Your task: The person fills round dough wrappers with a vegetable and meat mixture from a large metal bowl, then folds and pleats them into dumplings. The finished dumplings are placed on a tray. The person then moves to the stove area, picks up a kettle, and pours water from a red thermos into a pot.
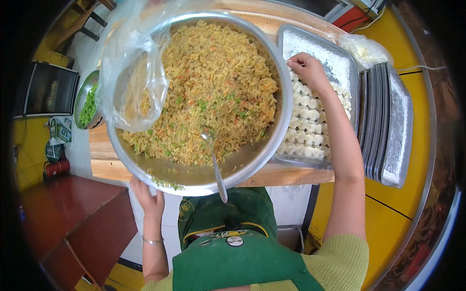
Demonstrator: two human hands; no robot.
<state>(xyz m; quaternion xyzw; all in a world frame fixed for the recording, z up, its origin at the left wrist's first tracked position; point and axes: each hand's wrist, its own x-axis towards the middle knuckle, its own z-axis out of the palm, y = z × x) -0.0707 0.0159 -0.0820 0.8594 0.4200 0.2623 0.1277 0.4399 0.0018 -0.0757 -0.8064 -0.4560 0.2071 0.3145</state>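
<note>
A large metal basin [280, 120] of cooked rice [222, 72] with orange and green bits fills the middle. A metal spoon [216, 171] rests in it, its handle over the near rim. My left hand [147, 194] is at the basin's near left rim, its fingertips partly hidden under the edge. At the far end of the dumpling rows, my right hand [307, 69] pinches with thumb and fingers; a bit of pale dough seems to show at the fingertips. Rows of pleated white dumplings [305, 125] lie on a flour-dusted metal tray [316, 40] right of the basin.
A clear plastic bag [134, 109] hangs over the basin's left side. Beyond it is a metal bowl [96, 122] of chopped greens [88, 107]. Stacked metal trays [382, 123] stand to the right, near a bag with pale contents [366, 51]. The wooden tabletop [105, 169] ends near my apron.
</note>
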